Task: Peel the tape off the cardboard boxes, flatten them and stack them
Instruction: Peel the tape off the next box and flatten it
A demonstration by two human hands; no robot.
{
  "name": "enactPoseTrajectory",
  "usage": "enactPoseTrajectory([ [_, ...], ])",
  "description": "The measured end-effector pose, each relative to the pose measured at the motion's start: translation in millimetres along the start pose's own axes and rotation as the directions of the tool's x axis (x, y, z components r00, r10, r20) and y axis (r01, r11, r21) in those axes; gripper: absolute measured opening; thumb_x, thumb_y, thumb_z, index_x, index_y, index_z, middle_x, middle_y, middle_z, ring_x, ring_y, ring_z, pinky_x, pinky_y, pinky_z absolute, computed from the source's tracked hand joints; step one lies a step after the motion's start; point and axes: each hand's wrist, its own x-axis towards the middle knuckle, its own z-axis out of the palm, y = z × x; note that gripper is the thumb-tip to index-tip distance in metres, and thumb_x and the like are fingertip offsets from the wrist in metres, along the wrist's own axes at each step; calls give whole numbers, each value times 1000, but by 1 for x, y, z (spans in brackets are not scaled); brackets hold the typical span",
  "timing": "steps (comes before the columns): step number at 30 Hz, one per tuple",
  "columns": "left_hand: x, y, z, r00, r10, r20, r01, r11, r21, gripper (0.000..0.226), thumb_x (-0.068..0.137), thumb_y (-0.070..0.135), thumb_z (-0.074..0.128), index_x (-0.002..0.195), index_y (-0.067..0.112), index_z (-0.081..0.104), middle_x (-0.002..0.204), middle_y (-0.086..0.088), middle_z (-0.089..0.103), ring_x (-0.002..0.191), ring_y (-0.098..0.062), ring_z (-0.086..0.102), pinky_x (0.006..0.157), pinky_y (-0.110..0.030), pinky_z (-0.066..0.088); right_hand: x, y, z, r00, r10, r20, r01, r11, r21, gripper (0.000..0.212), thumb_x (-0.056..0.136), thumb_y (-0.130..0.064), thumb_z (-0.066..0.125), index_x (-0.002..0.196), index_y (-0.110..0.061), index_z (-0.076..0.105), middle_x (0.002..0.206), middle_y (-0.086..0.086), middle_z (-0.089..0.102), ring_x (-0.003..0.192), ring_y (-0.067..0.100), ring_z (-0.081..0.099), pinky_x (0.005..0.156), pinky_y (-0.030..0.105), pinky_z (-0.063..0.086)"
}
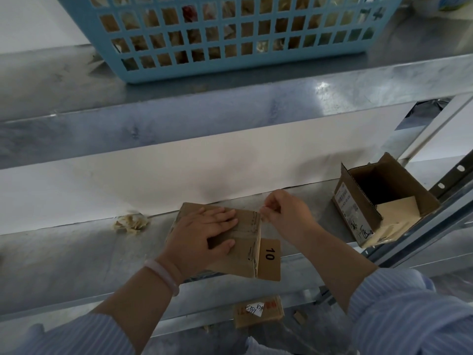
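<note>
Three boxes (238, 242) (384, 198) (258, 311), one basket (230, 70)

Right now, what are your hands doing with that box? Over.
Left hand flat on the closed cardboard box. Right hand pinching clear tape at its far corner. Nothing in the way.

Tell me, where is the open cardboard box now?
In the head view, the open box sits at the right end of the metal shelf, apart from the right hand and the closed box.
</note>
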Motion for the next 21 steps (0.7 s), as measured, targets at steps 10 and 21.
enactPoseTrajectory([
  [10, 0, 0, 0, 1000, 15, -8, -15, 1000, 18, 51, 86, 57, 45, 130, 35, 57, 138, 26, 43, 133, 5, 35, 114, -36, 27, -4, 8, 9, 962, -267, -63, 249, 945, -212, 14, 96, -25, 58, 106, -20, 66, 93, -5, 64, 81, 8, 58, 74, 27, 51],
  [21, 0, 0, 0, 1000, 7, -7, -7, 1000, 21, 51, 85, 57, 45, 129, 36, 58, 138, 25, 44, 133, 6, 34, 114, -35, 25, 2, 18, 4, 946, 186, 265, -313, 736, 600, 31, 78, -14, 80, 108, -15, 70, 90, 4, 76, 86, 17, 73, 82, 31, 58],
])
